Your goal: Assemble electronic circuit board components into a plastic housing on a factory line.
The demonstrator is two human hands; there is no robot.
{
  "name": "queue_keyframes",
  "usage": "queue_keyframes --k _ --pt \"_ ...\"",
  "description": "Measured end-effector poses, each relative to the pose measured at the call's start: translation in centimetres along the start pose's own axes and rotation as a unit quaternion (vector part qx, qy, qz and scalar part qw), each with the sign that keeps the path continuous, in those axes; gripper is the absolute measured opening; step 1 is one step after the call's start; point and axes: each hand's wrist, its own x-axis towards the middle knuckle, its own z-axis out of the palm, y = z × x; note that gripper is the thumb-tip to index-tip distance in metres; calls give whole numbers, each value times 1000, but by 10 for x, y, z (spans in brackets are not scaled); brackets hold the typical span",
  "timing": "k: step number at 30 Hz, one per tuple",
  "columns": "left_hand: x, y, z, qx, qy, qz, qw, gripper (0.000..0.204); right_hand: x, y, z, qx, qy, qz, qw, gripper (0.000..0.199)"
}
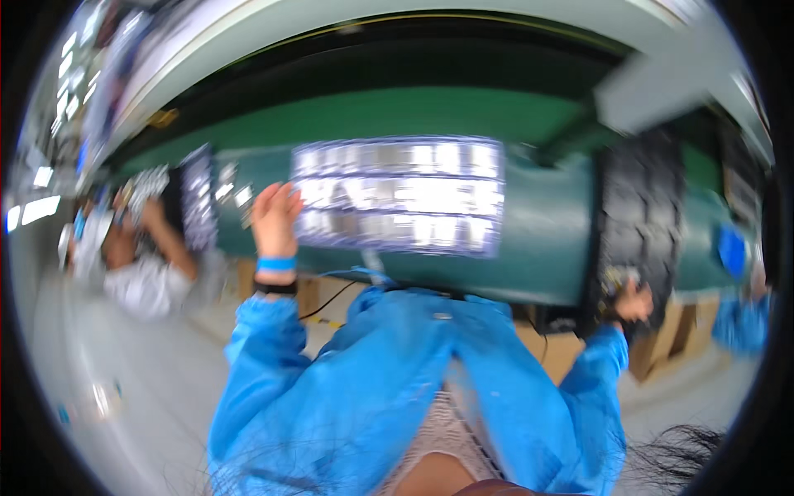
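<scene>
My left hand [277, 221], with a blue band and a black band at its wrist, is beside the left edge of a shiny clear plastic tray [397, 194]. Its fingers are bent and close together, but blur hides whether they grip the edge. The tray has rows of compartments and lies on the green belt [546, 223]. At the near edge of a black ribbed tray [641, 211] to the right, my right hand [633, 302] is closed. A small yellowish speckled part [616, 279] shows by its fingers; its kind is too blurred to make out.
Another person [149, 277] in white works at the belt's left, by a second compartment tray [198, 198]. A grey bracket [653, 91] overhangs the right side. Cardboard boxes [678, 335] stand below the belt. A blue object [731, 250] lies at the far right.
</scene>
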Motion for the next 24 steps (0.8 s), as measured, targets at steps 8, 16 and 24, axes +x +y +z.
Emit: queue_keyframes --k 8,16,24 --pt "128 -138 -223 237 376 -43 895 23 20 -71 -35 179 -23 31 983 46" --pt "171 -130 -209 496 346 -228 763 68 19 -148 -123 346 -135 48 927 36" --pt "193 -135 -236 558 369 -246 701 92 -2 -259 -218 438 -168 31 883 30"
